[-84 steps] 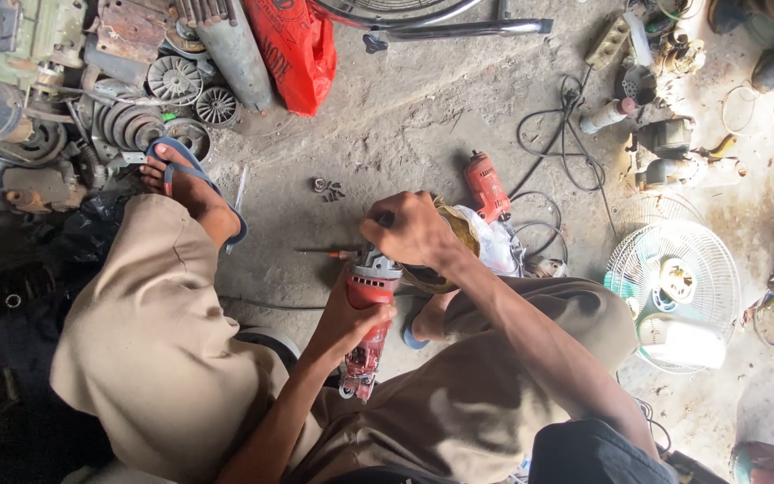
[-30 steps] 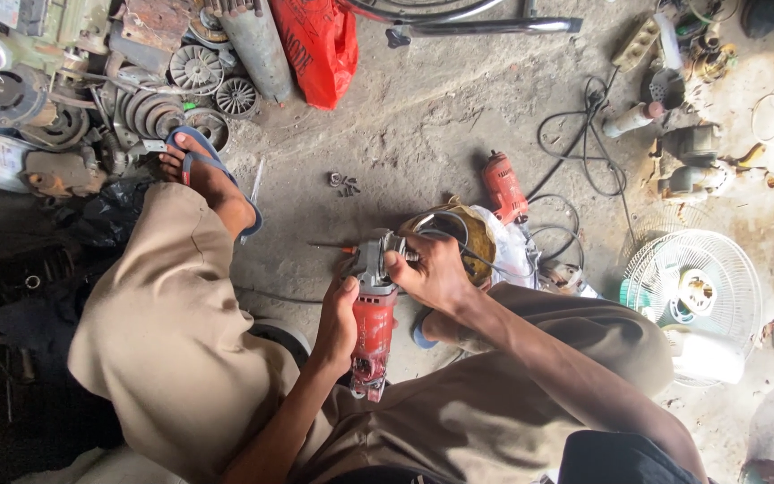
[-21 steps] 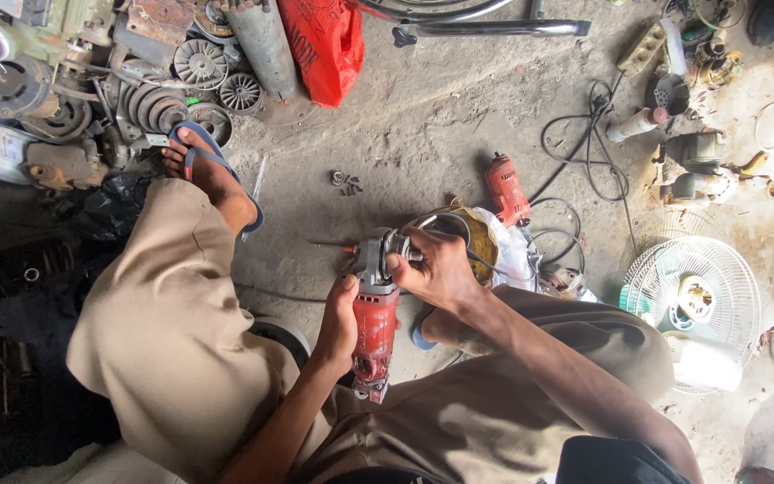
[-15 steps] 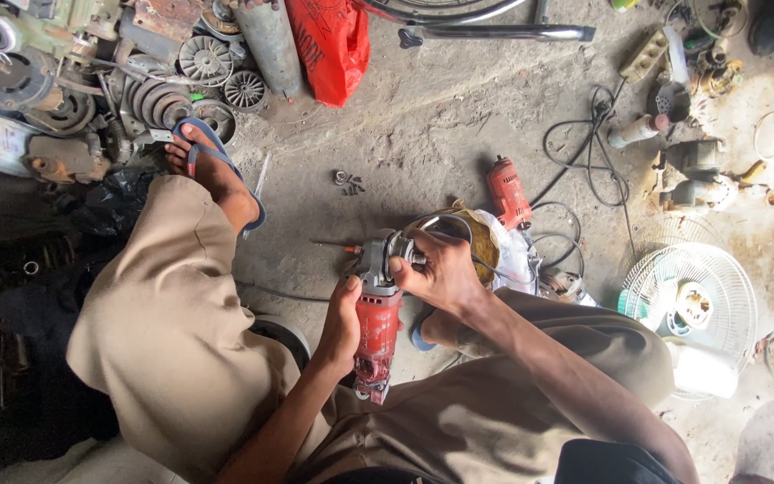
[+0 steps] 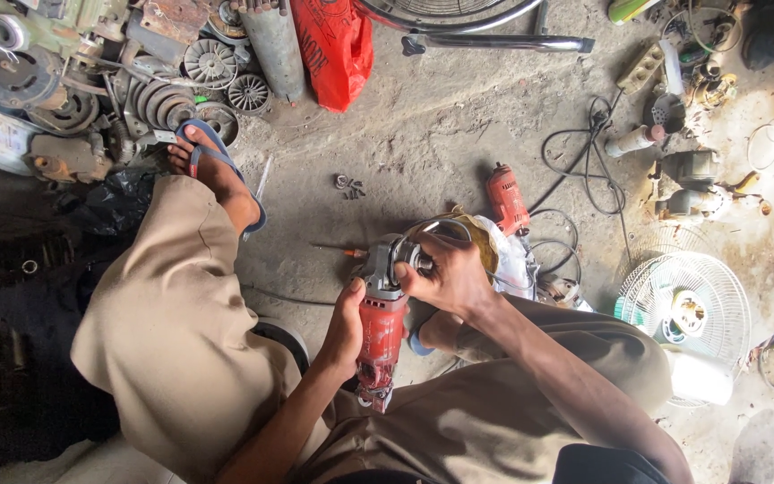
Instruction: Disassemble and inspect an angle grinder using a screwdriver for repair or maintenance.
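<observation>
Head view: a person is sitting low on the concrete floor (image 5: 423, 134), knees spread, holding a red angle grinder (image 5: 382, 327) between the legs. The grinder is lying lengthwise, its grey gear head pointing away from the body and its red body pointing back toward the lap.

The left hand (image 5: 344, 330) is clenching the red body of the grinder from the left side, fingers wrapped under it. The right hand (image 5: 448, 276) is grasping the grey gear head from the right, fingertips pressing on the front of the head; what the fingertips are working on cannot be told.

Relative to the grinder:
- just beyond the head, a thin screwdriver (image 5: 338, 250) is lying on the floor
- further beyond, a small cluster of metal parts (image 5: 349, 186) is lying loose
- beyond and to the right, a second red power tool (image 5: 506, 199) is lying with its black cable (image 5: 584, 170) trailing away
- to the right, a white fan guard (image 5: 684, 305) is lying flat
- far beyond, a red bag (image 5: 335, 45) is standing beside a grey cylinder (image 5: 269, 45)
- beyond and to the left, the sandalled left foot (image 5: 212, 166) is resting near a heap of pulleys and motor parts (image 5: 163, 99)
</observation>
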